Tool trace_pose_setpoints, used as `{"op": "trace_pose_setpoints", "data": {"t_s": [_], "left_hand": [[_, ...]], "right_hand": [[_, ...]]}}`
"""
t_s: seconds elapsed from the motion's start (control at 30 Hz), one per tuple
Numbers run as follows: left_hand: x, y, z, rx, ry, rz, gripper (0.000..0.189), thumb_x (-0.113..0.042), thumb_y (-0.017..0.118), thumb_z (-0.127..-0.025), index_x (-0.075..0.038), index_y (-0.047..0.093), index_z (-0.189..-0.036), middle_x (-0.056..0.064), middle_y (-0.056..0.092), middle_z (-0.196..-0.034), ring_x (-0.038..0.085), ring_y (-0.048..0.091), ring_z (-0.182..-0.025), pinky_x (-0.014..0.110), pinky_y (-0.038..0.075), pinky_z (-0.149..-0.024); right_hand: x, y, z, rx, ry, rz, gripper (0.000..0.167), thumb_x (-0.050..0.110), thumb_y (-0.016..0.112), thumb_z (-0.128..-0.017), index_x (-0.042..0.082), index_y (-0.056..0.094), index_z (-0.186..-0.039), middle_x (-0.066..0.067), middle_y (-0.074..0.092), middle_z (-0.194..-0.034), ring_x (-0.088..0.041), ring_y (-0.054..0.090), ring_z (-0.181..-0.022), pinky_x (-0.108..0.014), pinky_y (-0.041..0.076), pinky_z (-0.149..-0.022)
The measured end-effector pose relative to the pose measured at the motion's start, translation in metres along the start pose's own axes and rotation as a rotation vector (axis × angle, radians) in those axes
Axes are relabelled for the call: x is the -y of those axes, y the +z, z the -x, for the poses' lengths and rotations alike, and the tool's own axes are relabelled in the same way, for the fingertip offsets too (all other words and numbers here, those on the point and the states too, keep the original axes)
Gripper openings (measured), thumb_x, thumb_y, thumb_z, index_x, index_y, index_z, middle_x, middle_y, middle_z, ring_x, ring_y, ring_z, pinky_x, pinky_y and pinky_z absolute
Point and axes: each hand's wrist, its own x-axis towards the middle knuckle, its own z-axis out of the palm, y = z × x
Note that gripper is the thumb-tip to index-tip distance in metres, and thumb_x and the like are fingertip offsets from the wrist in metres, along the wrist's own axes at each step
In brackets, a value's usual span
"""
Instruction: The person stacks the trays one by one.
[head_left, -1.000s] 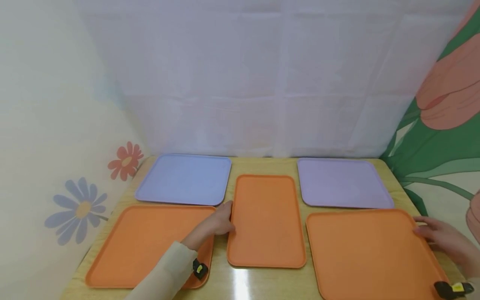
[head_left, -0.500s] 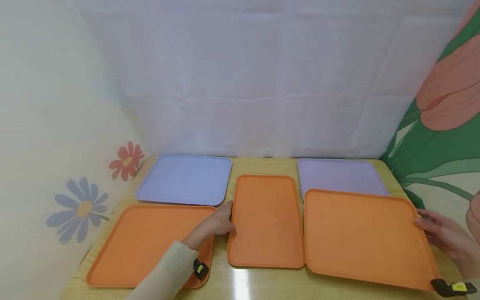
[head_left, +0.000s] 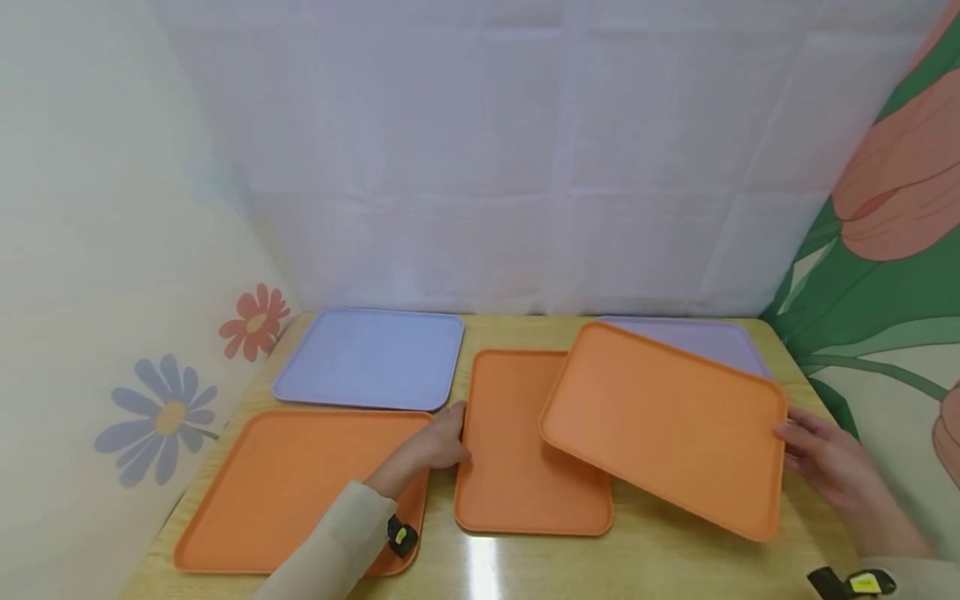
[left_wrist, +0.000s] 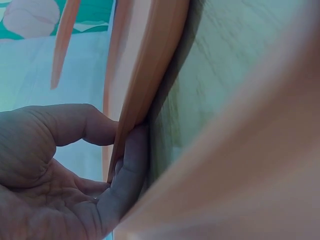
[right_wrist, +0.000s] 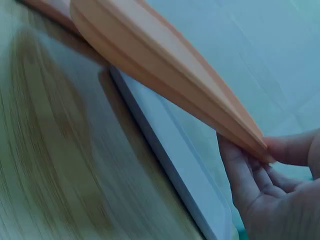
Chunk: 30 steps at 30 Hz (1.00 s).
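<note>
Right grip (head_left: pixel 832 465) pinches a tilted tray (head_left: pixel 667 427) aloft, left grip (head_left: pixel 441 440) the middle tray (head_left: pixel 512 454) to its right: likely a lift, next wanting levelling!

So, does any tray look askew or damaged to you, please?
Only the raised tray looks askew: the right hand holds it tilted above the table, and in the head view it covers part of the middle tray and purple tray. I see no damage.
</note>
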Motion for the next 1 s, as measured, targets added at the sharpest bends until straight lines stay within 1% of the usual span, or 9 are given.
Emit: {"op": "trace_pose_setpoints", "data": {"t_s": [0.17,0.33,0.4,0.5,0.57,0.63,0.83,0.9,1.0], "left_hand": [[0.001,-0.001,-0.001,-0.009,0.028,0.018,0.090,0.004,0.072,-0.079,0.013,0.021,-0.153,0.033,0.031,-0.156,0.042,0.031,-0.144,0.051,0.037,-0.112],[0.002,-0.002,-0.002,-0.008,0.044,0.062,0.092,0.009,0.070,-0.077,0.011,0.022,-0.154,0.032,0.035,-0.152,0.040,0.043,-0.131,0.045,0.054,-0.085],[0.001,-0.003,-0.001,-0.003,0.040,0.071,0.093,0.009,0.070,-0.076,0.009,0.020,-0.155,0.031,0.033,-0.154,0.039,0.042,-0.131,0.044,0.054,-0.082],[-0.002,-0.004,0.001,0.011,0.033,0.065,0.094,0.003,0.072,-0.080,0.007,0.018,-0.157,0.031,0.028,-0.158,0.040,0.036,-0.140,0.048,0.050,-0.096],[-0.005,-0.007,0.003,0.007,0.037,0.042,0.092,-0.005,0.075,-0.083,0.008,0.020,-0.156,0.031,0.030,-0.157,0.041,0.033,-0.143,0.050,0.041,-0.108],[-0.008,-0.009,0.007,-0.003,0.045,0.029,0.088,-0.013,0.076,-0.086,0.008,0.026,-0.154,0.031,0.036,-0.153,0.042,0.034,-0.143,0.053,0.038,-0.111],[-0.016,-0.015,0.019,-0.054,0.098,0.054,0.057,-0.021,0.075,-0.090,0.009,0.053,-0.134,0.024,0.058,-0.129,0.037,0.055,-0.119,0.051,0.050,-0.097],[-0.018,-0.016,0.022,-0.064,0.118,0.103,0.053,-0.020,0.073,-0.091,0.010,0.055,-0.131,0.024,0.059,-0.127,0.037,0.056,-0.118,0.051,0.050,-0.096],[-0.019,-0.015,0.025,-0.046,0.138,0.259,0.060,-0.019,0.069,-0.096,0.008,0.045,-0.144,0.023,0.058,-0.131,0.036,0.056,-0.119,0.050,0.051,-0.096]], "right_hand": [[-0.009,0.028,-0.006,0.004,0.001,-0.064,0.041,-0.003,0.042,-0.105,0.021,0.075,-0.106,0.003,0.072,-0.102,-0.010,0.069,-0.091,-0.026,0.059,-0.075],[-0.018,0.056,-0.011,-0.011,-0.003,-0.093,0.039,-0.001,0.044,-0.105,0.023,0.075,-0.106,0.003,0.072,-0.105,-0.011,0.069,-0.094,-0.027,0.060,-0.076],[-0.022,0.066,-0.012,-0.030,-0.007,-0.103,0.038,-0.001,0.045,-0.105,0.023,0.075,-0.105,0.003,0.072,-0.104,-0.010,0.068,-0.093,-0.027,0.060,-0.076],[-0.028,0.082,-0.014,-0.049,-0.016,-0.135,0.037,-0.001,0.046,-0.104,0.023,0.074,-0.105,0.002,0.072,-0.102,-0.011,0.068,-0.092,-0.027,0.059,-0.075],[-0.031,0.093,-0.015,-0.064,-0.019,-0.143,0.036,-0.001,0.048,-0.104,0.024,0.074,-0.105,0.003,0.071,-0.102,-0.011,0.067,-0.091,-0.026,0.059,-0.075],[-0.034,0.102,-0.017,-0.073,-0.016,-0.151,0.035,-0.001,0.048,-0.104,0.024,0.073,-0.105,0.002,0.070,-0.102,-0.011,0.067,-0.091,-0.026,0.059,-0.076],[-0.042,0.125,-0.024,-0.141,0.024,-0.160,0.031,-0.001,0.050,-0.103,0.024,0.068,-0.105,0.003,0.070,-0.097,-0.011,0.066,-0.089,-0.025,0.058,-0.075],[-0.044,0.132,-0.027,-0.165,0.023,-0.178,0.030,-0.002,0.050,-0.102,0.022,0.065,-0.106,0.002,0.070,-0.096,-0.011,0.066,-0.088,-0.026,0.059,-0.074],[-0.047,0.141,-0.032,-0.192,0.004,-0.198,0.030,-0.005,0.049,-0.101,0.020,0.064,-0.108,0.002,0.069,-0.094,-0.012,0.067,-0.085,-0.027,0.059,-0.074]]}}
